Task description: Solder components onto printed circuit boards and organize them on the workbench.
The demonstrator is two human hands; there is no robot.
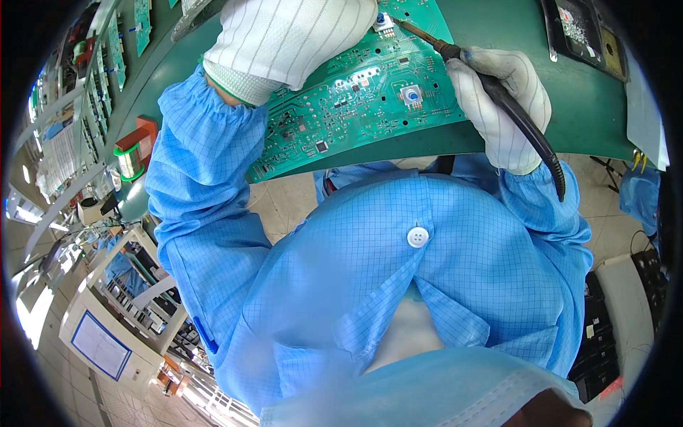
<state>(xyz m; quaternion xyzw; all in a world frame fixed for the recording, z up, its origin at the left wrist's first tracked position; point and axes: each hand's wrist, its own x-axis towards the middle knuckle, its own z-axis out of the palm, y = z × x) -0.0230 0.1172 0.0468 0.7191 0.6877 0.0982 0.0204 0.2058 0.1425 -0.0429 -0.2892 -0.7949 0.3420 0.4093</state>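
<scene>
A green circuit board (356,107) with many small parts lies on the table before me. My right hand (501,99), in a white striped glove, is closed around a soldering iron (509,103). The iron's tip points left, close to a white square part with a blue centre (383,23) near the board's far edge. My left hand (292,39), gloved alike, curls over the board's far left portion, beside that same part. Its fingers look bent inward, and what they hold, if anything, is hidden. A second blue-centred part (411,95) sits nearer to me on the board.
A reel of solder wire (129,162) on a red holder stands at the left table edge. Several upright boards (116,50) line the far left. At the far right lies a black tray (585,32) with small pale parts. The green table (583,107) has a curved front edge.
</scene>
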